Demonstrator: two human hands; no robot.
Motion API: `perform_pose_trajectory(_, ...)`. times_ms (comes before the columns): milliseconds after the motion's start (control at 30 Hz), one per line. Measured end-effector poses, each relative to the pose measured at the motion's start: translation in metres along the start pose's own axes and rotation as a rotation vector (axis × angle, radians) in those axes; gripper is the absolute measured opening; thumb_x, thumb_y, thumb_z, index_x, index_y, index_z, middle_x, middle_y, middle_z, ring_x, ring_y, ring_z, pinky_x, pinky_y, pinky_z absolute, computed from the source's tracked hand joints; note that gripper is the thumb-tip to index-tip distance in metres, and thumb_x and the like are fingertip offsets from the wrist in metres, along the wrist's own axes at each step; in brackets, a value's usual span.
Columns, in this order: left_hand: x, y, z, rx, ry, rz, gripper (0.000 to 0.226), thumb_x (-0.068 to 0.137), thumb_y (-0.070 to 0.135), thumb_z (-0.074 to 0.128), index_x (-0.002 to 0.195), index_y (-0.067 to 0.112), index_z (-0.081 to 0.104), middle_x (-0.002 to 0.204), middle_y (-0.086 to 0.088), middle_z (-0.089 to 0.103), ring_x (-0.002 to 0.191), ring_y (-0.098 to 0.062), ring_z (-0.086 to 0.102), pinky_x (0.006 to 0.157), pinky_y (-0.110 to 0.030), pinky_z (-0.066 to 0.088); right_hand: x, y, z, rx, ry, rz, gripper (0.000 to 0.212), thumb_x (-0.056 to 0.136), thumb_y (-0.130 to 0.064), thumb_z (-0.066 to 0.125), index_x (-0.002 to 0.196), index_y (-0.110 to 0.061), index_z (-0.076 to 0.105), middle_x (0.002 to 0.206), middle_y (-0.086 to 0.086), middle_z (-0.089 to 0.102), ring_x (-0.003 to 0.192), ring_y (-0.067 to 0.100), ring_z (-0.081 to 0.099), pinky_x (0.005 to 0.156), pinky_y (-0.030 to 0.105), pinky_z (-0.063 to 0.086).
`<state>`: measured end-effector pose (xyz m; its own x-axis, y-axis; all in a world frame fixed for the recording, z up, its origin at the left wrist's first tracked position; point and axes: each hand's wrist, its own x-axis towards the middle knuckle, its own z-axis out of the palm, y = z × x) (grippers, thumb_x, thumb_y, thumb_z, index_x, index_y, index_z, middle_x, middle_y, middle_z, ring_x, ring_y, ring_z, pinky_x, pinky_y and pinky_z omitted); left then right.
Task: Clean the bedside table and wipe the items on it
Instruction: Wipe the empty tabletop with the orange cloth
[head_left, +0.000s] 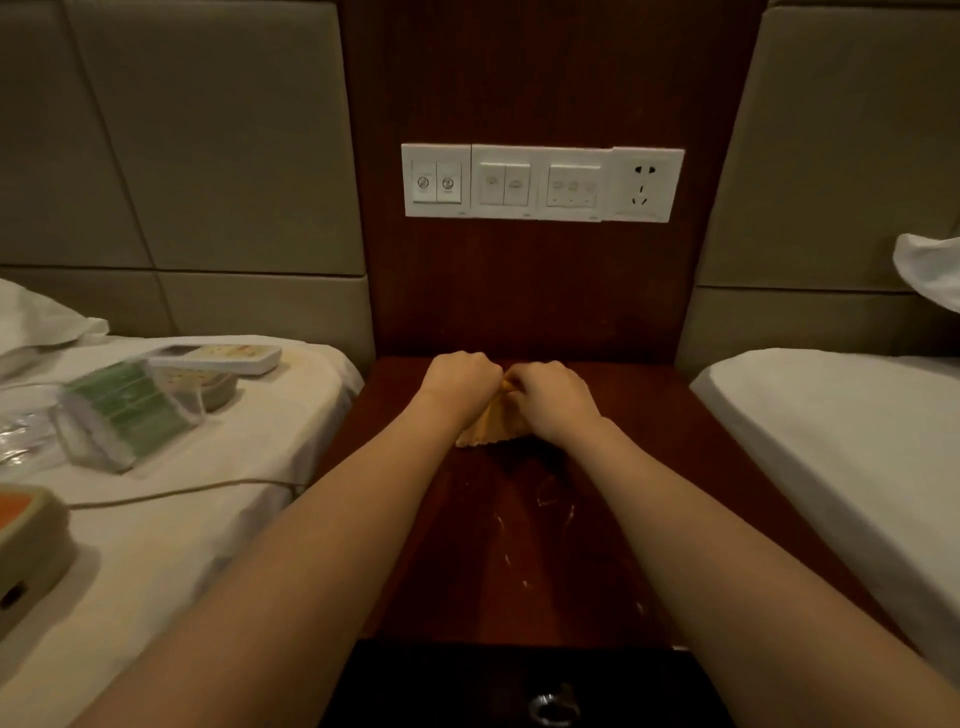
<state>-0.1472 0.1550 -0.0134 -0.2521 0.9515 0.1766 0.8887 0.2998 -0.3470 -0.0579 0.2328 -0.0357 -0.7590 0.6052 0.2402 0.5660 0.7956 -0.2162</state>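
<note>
fingers of left hand (460, 382) and right hand (553, 397) curl knuckle to knuckle, pinching the far end of a small yellow-orange crumpled cloth (493, 428). it fans back toward the person, resting near the rear of the dark red-brown wooden bedside table (519, 545).

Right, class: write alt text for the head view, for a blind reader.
A left hand and right hand grip a yellow cloth on a dark bedside table. A remote lies on the bed to the left; switches are on the wall above.
</note>
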Motion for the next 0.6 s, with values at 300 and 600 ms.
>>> perform_pose_trajectory(300, 0.065, -0.01, 0.05, -0.023, -0.088, -0.08, 0.027, 0.098, 0.012, 0.04, 0.118, 0.002, 0.055, 0.122, -0.014, 0.057, 0.111, -0.03, 0.058, 0.087, -0.035, 0.047, 0.065, 0.027, 0.028, 0.021, -0.126, 0.027, 0.023, 0.095, -0.02, 0.049, 0.106, -0.007, 0.066, 0.1, 0.009, 0.063, 0.099, 0.029, 0.058, 0.075, 0.033, 0.042)
perform_pose_trajectory(600, 0.1, -0.018, 0.069, -0.05, -0.136, -0.088, 0.035, 0.099, 0.008, 0.035, 0.13, 0.005, 0.048, 0.13, -0.015, 0.052, 0.117, -0.031, 0.053, 0.089, -0.036, 0.046, 0.099, 0.042, 0.032, 0.169, -0.234, 0.105, 0.039, 0.1, -0.022, 0.041, 0.139, -0.016, 0.044, 0.144, 0.013, 0.042, 0.129, 0.03, 0.042, 0.105, 0.038, 0.035)
